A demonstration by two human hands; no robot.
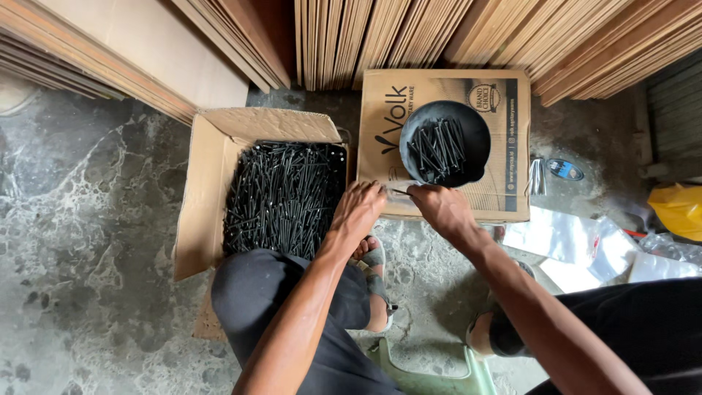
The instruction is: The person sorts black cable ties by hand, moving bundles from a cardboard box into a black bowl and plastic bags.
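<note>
My left hand [358,210] and my right hand [441,207] meet at the near edge of a closed cardboard box [504,186], their fingertips pinching a few black screws [398,192] between them. On that box stands a black round bowl [413,146] holding a small heap of black screws [437,150]. To the left an open cardboard box [212,183] is filled with a great many black screws [285,196]. My knees and sandalled feet show below the hands.
Stacks of plywood sheets [439,36] lean along the back. Clear plastic bags [578,245] lie on the mottled floor at the right, with a yellow bag [676,208] and a small round lid [564,170] nearby. A green stool [431,373] sits under me.
</note>
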